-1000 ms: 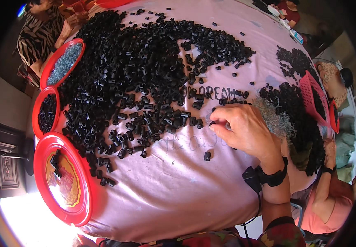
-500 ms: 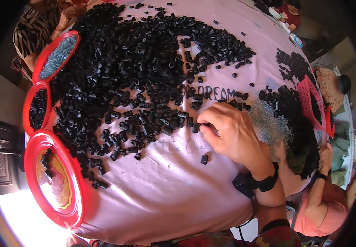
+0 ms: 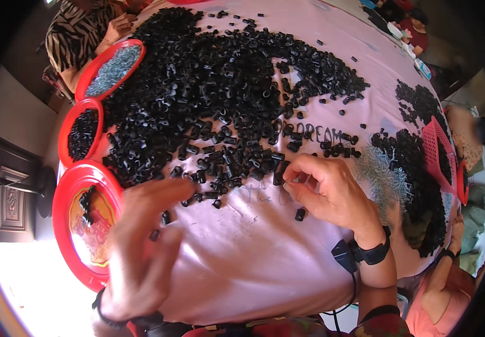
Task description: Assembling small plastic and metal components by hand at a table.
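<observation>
Where the pink cloth [image 3: 242,264] lies bare nearest the body, the left hand [image 3: 141,247] is seen blurred, fingers loosely spread, nothing visibly held. Just left of it a red plate [image 3: 65,224] is set at the cloth's edge, a few black pieces on it. To its right, the right hand [image 3: 332,194] is laid on the cloth, a black piece [image 3: 279,174] pinched at the fingertips; a lone piece [image 3: 300,214] lies just below those fingers. Beyond both hands the way is blocked by a wide heap [image 3: 214,95] of black pieces. Right of the right hand, metal springs [image 3: 383,177] are piled before a pink basket [image 3: 439,151]. Farther left, two more red plates [image 3: 82,135] are lined along the edge, beside another person's striped sleeve [image 3: 79,33].
</observation>
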`<action>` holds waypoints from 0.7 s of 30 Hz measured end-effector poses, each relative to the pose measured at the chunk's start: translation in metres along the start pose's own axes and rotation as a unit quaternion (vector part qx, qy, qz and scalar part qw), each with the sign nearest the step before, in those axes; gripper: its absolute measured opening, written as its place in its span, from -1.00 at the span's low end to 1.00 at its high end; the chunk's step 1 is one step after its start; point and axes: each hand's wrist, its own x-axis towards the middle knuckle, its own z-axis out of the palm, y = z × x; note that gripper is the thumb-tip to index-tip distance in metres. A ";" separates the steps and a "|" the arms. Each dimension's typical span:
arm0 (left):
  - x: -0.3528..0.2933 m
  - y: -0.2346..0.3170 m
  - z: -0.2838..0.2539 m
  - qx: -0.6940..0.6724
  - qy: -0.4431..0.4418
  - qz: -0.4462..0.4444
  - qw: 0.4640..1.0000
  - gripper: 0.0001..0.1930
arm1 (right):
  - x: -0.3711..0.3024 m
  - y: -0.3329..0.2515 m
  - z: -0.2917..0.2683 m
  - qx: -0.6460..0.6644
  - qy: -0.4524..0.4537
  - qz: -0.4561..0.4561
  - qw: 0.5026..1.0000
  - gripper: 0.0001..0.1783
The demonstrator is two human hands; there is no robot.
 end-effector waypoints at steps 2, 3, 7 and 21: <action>0.008 -0.023 0.028 0.133 -0.050 0.068 0.987 -0.46 | 0.001 -0.003 0.002 0.045 0.010 -0.017 0.999 -0.90; 0.006 -0.025 0.038 0.189 -0.088 0.058 0.976 -0.39 | 0.003 -0.004 0.003 0.052 0.009 -0.025 0.998 -0.90; -0.010 -0.023 0.051 0.205 -0.131 0.112 0.963 -0.38 | 0.005 -0.008 0.001 0.033 -0.029 -0.007 0.999 -0.90; 0.003 -0.021 0.060 0.122 -0.055 0.122 0.984 -0.54 | 0.001 -0.017 0.005 0.029 -0.003 -0.032 0.999 -0.92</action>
